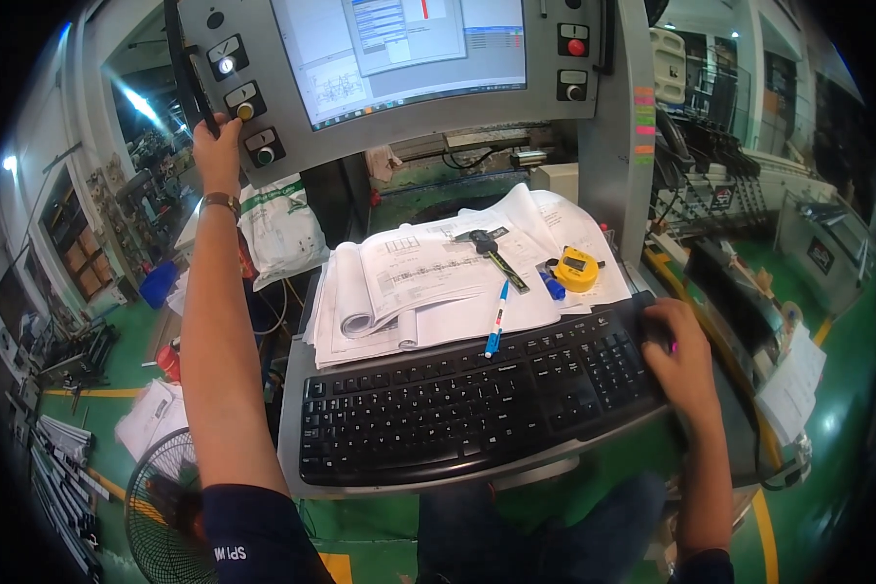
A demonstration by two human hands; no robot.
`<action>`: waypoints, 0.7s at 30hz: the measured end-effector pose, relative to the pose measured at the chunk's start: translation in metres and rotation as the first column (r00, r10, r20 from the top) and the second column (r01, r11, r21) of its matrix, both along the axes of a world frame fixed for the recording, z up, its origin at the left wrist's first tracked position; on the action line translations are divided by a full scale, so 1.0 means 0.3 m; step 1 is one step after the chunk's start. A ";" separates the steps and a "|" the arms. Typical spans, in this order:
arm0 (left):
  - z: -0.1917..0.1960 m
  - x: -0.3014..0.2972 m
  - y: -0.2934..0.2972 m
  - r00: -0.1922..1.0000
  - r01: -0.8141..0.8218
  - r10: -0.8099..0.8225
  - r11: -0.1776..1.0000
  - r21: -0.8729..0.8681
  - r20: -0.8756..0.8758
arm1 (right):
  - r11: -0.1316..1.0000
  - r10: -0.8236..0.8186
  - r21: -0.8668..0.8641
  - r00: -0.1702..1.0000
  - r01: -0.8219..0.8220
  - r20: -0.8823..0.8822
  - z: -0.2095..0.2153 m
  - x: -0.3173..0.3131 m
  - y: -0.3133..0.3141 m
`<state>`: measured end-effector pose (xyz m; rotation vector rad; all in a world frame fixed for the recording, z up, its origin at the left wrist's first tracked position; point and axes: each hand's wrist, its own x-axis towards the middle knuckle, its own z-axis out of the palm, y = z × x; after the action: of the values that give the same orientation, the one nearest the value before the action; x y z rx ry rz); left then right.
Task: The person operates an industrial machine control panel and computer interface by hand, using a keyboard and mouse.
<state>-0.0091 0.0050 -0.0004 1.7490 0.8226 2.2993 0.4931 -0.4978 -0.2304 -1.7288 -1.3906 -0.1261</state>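
My left hand (218, 148) is raised to the left side of a grey control panel (399, 125), its fingers closed round the lower end of a black handle (191, 80). Its thumb side is close to a yellow button (245, 111). My right hand (681, 352) rests over a dark computer mouse (644, 304), which it mostly covers; a small pink spot shows by the fingers. Left of that hand lies a black keyboard (428, 419) on a grey shelf. Above it, the panel's screen (399, 58) shows windows and line drawings.
Behind the keyboard, curled drawing sheets (399, 263) carry a black caliper (484, 245), a blue-and-white marker (497, 319) and a yellow tape measure (575, 270). A white plastic bag (280, 232) hangs at left. A fan (161, 516) stands below my left forearm.
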 end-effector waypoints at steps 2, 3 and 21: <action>-0.002 0.006 -0.003 1.000 0.007 -0.007 1.000 0.003 0.007 | 1.000 0.005 0.004 1.000 -0.005 -0.026 0.006 -0.010 0.002; -0.003 0.009 -0.005 1.000 0.014 -0.014 1.000 0.006 0.014 | 1.000 0.010 0.010 0.999 -0.010 -0.052 0.010 -0.014 0.003; -0.003 0.029 -0.060 1.000 -0.004 0.004 1.000 0.017 0.006 | 0.999 0.020 -0.047 1.000 -0.020 -0.019 0.015 -0.015 0.006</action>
<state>-0.0005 -0.0129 -0.0014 1.7485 0.8082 2.3194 0.4885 -0.4960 -0.2258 -1.7500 -1.4073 -0.0668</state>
